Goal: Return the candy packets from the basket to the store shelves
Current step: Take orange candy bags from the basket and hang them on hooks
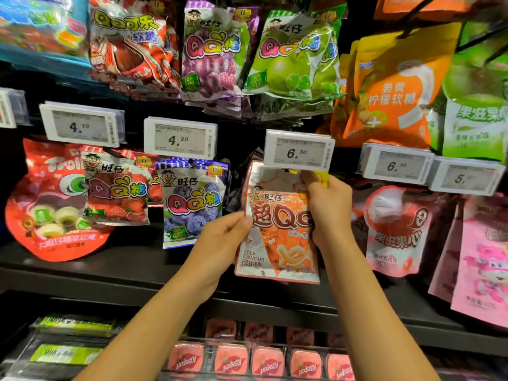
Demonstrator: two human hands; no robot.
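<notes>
Both hands were on one cola packet (277, 235), an orange and white bag marked "COLA FLAVOUR", held upright in front of the shelf (110, 270) just below the 6.50 tag (299, 151). The left hand (220, 243) came in from 7 o'clock and pinched the packet's left edge, thumb on the front, the other fingers curled behind it. The right hand (327, 207) came up from 5 o'clock and gripped the packet's upper right corner, fingers closed round the top beside a small yellow tab (323, 177); whether the packet's top hung on a peg there could not be told, since the tag covered it.

At 9 o'clock from the packet hung a blueberry bag (192, 204), and further the same way a strawberry bag (118, 193) overlapping a large red bag (49, 202). Above those two sat two 4.20 tags (180, 138). At 3 o'clock hung a lychee pouch (398, 229), with pink pouches (481, 265) beyond it and two more tags above, one 6.50 (397, 163), the other starting with 5 (464, 178).

On the row at 12 o'clock hung grape bags (214, 50) and green apple bags (294, 53), a cola bag (132, 42) at 11 o'clock, and orange pouches (393, 89) at 1 o'clock.

At 6 o'clock, under the forearms, a lower tier held a row of pink tins (266, 364), with green-labelled packs (63, 353) at 7 o'clock.
</notes>
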